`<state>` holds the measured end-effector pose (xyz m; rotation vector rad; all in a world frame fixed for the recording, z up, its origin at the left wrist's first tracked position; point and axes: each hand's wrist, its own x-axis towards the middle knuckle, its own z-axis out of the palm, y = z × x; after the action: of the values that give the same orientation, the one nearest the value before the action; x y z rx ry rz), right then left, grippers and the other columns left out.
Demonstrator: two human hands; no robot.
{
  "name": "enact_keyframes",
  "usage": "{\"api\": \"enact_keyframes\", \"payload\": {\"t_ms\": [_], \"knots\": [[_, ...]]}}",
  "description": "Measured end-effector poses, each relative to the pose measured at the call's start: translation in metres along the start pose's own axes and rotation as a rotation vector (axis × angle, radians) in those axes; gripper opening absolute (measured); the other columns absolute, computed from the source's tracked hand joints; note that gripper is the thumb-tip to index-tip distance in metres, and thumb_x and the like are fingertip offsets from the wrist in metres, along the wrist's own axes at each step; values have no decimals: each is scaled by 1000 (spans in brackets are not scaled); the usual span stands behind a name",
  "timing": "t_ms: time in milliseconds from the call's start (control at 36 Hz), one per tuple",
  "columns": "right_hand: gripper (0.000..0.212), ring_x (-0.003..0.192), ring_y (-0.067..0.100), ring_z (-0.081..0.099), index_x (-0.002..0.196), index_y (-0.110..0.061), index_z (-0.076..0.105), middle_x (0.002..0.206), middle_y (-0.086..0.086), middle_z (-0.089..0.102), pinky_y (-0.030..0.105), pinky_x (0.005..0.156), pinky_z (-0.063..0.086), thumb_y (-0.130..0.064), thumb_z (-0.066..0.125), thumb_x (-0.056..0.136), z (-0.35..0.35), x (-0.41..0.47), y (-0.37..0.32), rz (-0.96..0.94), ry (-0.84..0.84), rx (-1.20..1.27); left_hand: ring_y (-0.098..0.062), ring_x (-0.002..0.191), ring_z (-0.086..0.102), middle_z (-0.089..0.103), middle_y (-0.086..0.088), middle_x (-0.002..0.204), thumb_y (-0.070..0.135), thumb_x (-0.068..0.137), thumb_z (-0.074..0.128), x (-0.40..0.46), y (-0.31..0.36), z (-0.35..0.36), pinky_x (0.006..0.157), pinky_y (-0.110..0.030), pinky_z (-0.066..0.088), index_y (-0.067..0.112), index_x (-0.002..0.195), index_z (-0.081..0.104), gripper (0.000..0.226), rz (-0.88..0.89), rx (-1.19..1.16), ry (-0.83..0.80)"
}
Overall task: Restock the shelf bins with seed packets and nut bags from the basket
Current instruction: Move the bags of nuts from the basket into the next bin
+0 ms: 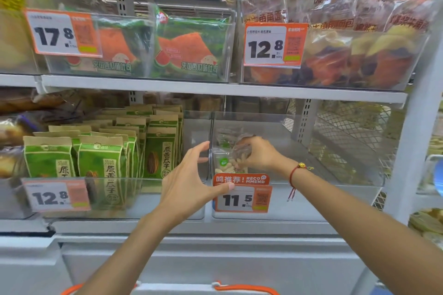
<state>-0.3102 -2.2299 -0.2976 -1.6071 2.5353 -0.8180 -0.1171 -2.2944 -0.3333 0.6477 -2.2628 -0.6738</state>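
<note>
My right hand reaches into the clear right-hand bin on the lower shelf and pinches the top of a clear nut bag standing at the bin's front left corner. My left hand is spread open at the front of the bins, thumb resting on the 11.5 price tag, fingers by the divider between the two bins. The left bin holds several green and brown seed packets standing upright in rows. Orange basket handles show at the bottom edge.
The upper shelf carries bins of watermelon toast packs and bagged bread with price tags 17.8 and 12.8. A white shelf upright stands at the right. A wire mesh back panel lies behind the right bin. A white cabinet sits below.
</note>
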Motion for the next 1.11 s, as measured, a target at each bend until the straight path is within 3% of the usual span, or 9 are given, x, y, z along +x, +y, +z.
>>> {"api": "enact_keyframes", "payload": {"t_ms": [139,222,306,389,444,667,861,972,1111], "knots": [[47,112,23,54,124,-11,58,127,7,57,34,90,52,-11,74,80,-20,-5,-1,28,-100,150,1,119,46,41,23,139,77,54,69,2,-3,1,99,-43,45,46,140,21,104,-5,-2,-17],[44,113,22,54,124,-12,58,130,5,54,34,84,56,-9,71,82,-26,-14,-2,12,-128,174,4,116,45,40,23,140,78,53,68,3,-3,0,99,-42,45,44,140,21,104,3,1,-25],[43,108,15,53,125,-14,58,132,2,54,24,83,46,-16,71,83,-36,-25,-1,-50,-40,23,2,118,44,40,19,142,73,55,71,3,0,-3,101,-41,43,40,140,24,103,0,-11,-42],[42,98,14,58,123,-20,59,132,-2,54,29,84,50,-22,71,84,-45,-37,0,-100,24,-58,-2,124,44,40,17,143,68,57,74,1,3,-3,99,-36,42,37,142,24,103,8,-7,-30],[38,102,15,58,121,-24,60,131,-2,55,36,89,51,-25,70,84,-49,-41,-1,-130,33,-109,-2,125,43,40,16,143,64,60,75,-2,4,-2,97,-32,41,34,143,25,102,19,-10,-7],[54,122,23,48,135,-23,49,133,3,53,36,96,43,-36,66,86,-33,-22,-31,-259,10,-520,3,118,43,41,18,140,68,61,73,-6,3,-1,91,-25,39,37,142,25,99,29,4,7],[23,100,20,58,106,-20,67,109,1,66,33,84,49,-32,65,86,-21,-6,-33,-250,78,-589,10,109,38,41,22,138,70,62,70,-6,2,-2,91,-22,35,39,141,25,96,56,12,24],[20,96,20,60,105,-21,66,102,1,68,31,84,47,-32,61,89,-14,-10,-22,-270,223,-582,9,110,39,41,21,139,68,63,71,-7,3,-3,96,-27,38,38,141,26,95,52,-3,33],[26,100,19,58,110,-22,66,105,1,67,30,86,44,-38,60,90,-7,-16,-14,-251,235,-493,3,118,44,41,20,139,66,63,73,-6,3,-3,95,-29,41,37,142,25,97,57,-12,13]]}}
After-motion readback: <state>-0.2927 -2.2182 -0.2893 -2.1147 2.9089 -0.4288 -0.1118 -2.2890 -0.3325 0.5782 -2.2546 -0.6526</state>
